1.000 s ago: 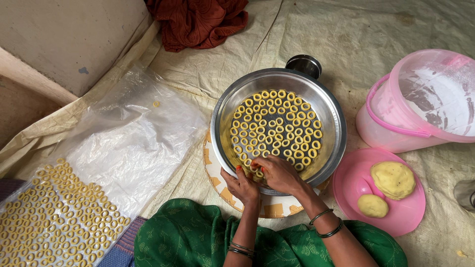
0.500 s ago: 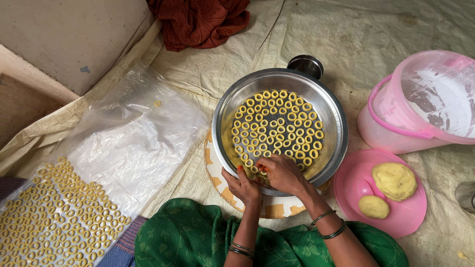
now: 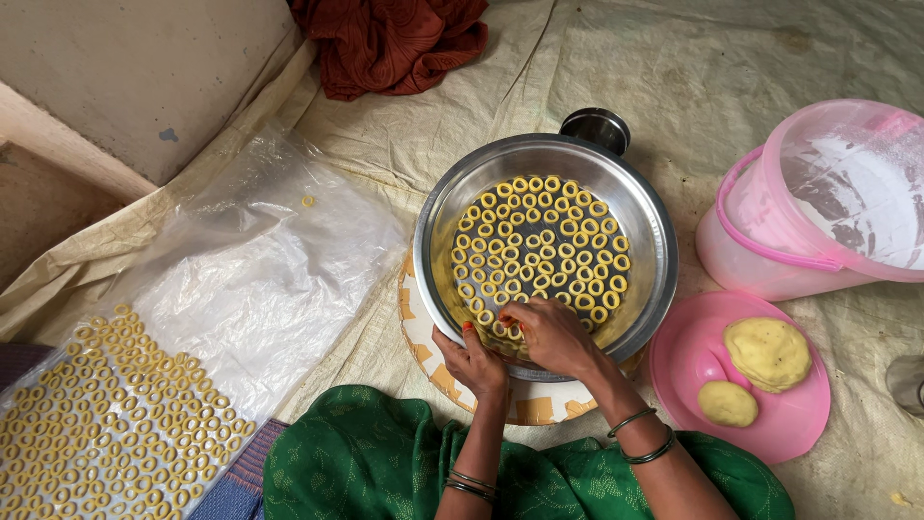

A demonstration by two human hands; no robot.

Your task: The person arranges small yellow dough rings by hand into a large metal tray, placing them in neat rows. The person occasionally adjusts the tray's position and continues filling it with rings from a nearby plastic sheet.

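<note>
A steel pan [image 3: 654, 241] sits on a patterned round stand [image 3: 423, 332] in front of me. Several small yellow dough rings [image 3: 539, 241] lie in rows across its bottom. My left hand [image 3: 474, 361] rests on the pan's near rim, fingers over the edge. My right hand [image 3: 549, 332] reaches inside at the near edge, fingertips pinched on a dough ring among the others. Bangles circle both wrists.
A clear plastic sheet [image 3: 250, 279] at left carries many more dough rings [image 3: 106, 414]. A pink lid [image 3: 693, 356] at right holds two dough lumps [image 3: 765, 351]. A pink bucket [image 3: 818, 202] stands behind it. A small steel cup [image 3: 595, 127] and red cloth [image 3: 395, 39] lie beyond.
Both hands stay at the pan's near edge; the right hand's fingers have shifted slightly among the rings. Nothing else has moved.
</note>
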